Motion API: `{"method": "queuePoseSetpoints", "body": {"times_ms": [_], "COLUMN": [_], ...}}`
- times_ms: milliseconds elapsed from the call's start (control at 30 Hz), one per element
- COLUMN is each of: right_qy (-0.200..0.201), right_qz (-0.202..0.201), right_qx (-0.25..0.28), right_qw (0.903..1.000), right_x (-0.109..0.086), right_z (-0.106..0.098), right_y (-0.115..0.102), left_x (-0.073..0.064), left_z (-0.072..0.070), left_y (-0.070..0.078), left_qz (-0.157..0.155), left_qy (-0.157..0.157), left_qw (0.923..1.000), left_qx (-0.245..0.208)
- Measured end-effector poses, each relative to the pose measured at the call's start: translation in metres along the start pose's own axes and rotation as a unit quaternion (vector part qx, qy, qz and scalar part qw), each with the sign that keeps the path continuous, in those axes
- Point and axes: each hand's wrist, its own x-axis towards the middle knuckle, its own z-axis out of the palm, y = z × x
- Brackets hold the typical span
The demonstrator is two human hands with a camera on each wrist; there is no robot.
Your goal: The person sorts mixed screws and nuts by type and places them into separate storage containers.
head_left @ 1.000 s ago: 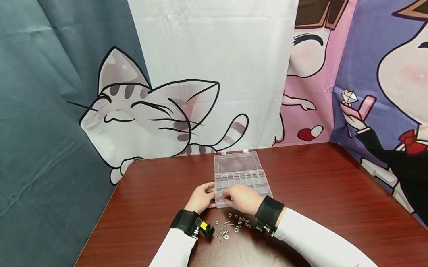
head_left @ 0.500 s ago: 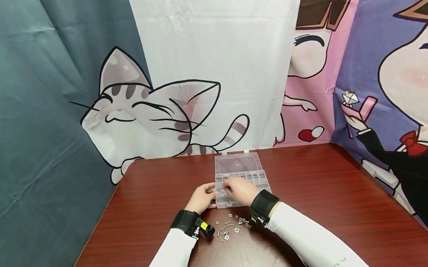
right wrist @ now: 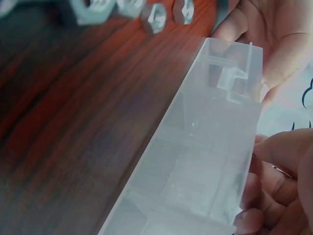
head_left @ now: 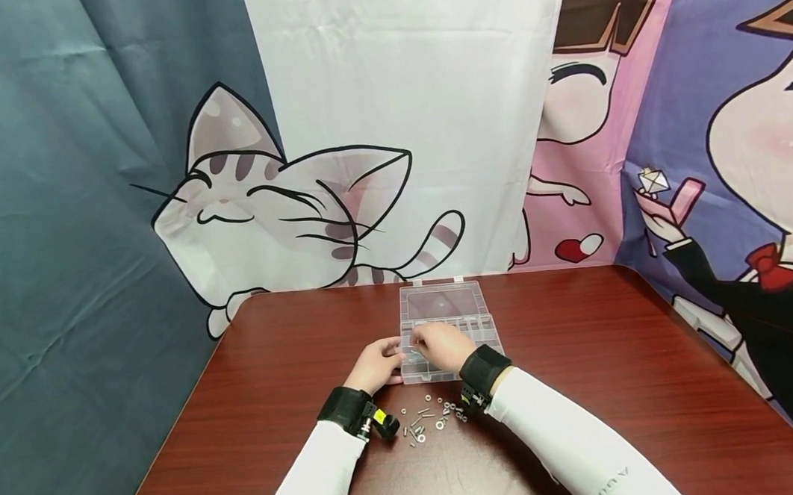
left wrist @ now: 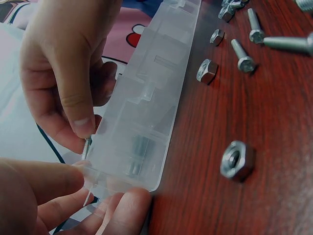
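A clear plastic compartment box (head_left: 478,366) lies on the table with its lid folded back. At its left side, my left hand (head_left: 373,367) grips the near corner; in the left wrist view the fingers (left wrist: 54,180) and thumb bracket that corner. My right hand (head_left: 445,346) is over the left compartments. Its thumb and forefinger pinch a bolt (left wrist: 86,148), whose threaded shank points down behind the front wall. Through the wall, small metal pieces (left wrist: 139,149) show blurred in a near compartment.
Several loose bolts (left wrist: 240,56) and nuts (left wrist: 237,160) lie scattered on the reddish-brown table (head_left: 274,344) in front of the box, between the forearms. A printed cloth (head_left: 387,68) hangs behind the table's far edge.
My right hand has moved away from me, from the box's near compartments to farther ones, mostly in the first half second. My left hand keeps its place at the corner.
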Motion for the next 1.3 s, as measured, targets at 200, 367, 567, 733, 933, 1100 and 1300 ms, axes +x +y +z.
{"method": "queuePoseSetpoints", "body": {"times_ms": [200,367,567,733,933,1100,1300], "right_qy": [0.005,0.009,0.012,0.014,0.016,0.011,0.004], "right_qz": [0.007,0.010,0.003,-0.002,-0.004,-0.004,-0.006], "right_qx": [-0.023,-0.040,-0.057,-0.058,-0.060,-0.054,-0.039], "right_qw": [0.9997,0.9991,0.9983,0.9982,0.9980,0.9985,0.9992], "right_x": [0.0020,0.0027,0.0029,0.0021,0.0014,0.0008,-0.0012], "right_z": [-0.0004,0.0004,-0.0003,-0.0010,-0.0020,-0.0026,-0.0003], "right_y": [0.0006,0.0022,0.0032,0.0026,0.0012,0.0017,0.0042], "left_x": [-0.0007,-0.0018,-0.0013,-0.0006,-0.0012,-0.0013,-0.0009], "left_z": [0.0007,0.0012,0.0011,0.0008,0.0003,-0.0004,-0.0005], "left_y": [0.0013,0.0022,0.0024,0.0018,0.0025,0.0034,0.0017], "left_qz": [0.000,0.003,0.001,0.000,0.002,0.001,0.004], "left_qy": [0.001,0.001,0.000,-0.002,-0.001,0.001,0.001], "left_qw": [1.0000,1.0000,1.0000,1.0000,0.9999,0.9999,0.9999], "left_qx": [0.005,0.009,0.008,0.007,0.011,0.012,0.013]}}
